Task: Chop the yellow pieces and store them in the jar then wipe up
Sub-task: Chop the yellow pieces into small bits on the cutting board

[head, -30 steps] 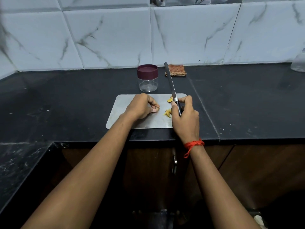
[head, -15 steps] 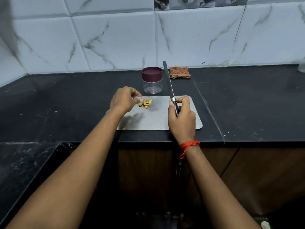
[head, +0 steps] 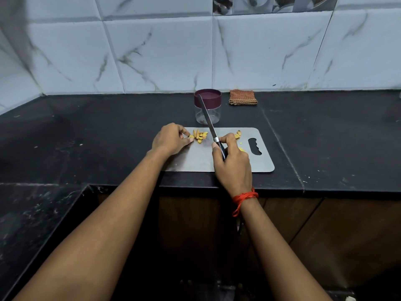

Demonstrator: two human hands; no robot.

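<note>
On the dark tabletop (head: pixel 325 137), a steel cutting board (head: pixel 263 164) carries yellow pieces (head: pixel 199 135).
Left hand (head: pixel 171 139) pinches a piece from the pile; right hand (head: pixel 233 164) has its grip closed around the knife (head: pixel 209 120), whose blade crosses the lidded jar (head: pixel 207 108) behind. Folded cloth (head: pixel 243 97) beside; more pieces seem partly hidden by the right hand.

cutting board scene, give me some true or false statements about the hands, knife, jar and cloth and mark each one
1. The right hand grips the knife by its handle. True.
2. The jar has its lid off. False: the maroon lid is on.
3. The left hand touches a cluster of yellow pieces on the cutting board. True.
4. The folded cloth lies on the board. False: it lies on the counter by the wall, right of the jar.
5. Yellow pieces are already in the jar. False: it looks empty.
</note>
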